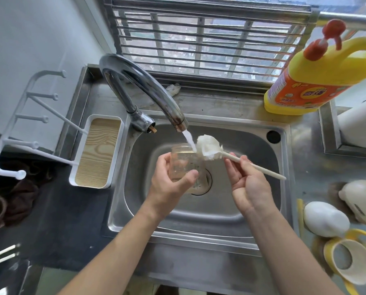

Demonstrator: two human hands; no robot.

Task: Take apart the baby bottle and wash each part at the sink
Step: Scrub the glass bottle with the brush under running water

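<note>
Behind the sink point(231, 122) stands a yellow detergent jug point(305, 81)

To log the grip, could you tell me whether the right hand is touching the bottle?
Apart: the head view shows bare sink between the right hand and the bottle.
</note>
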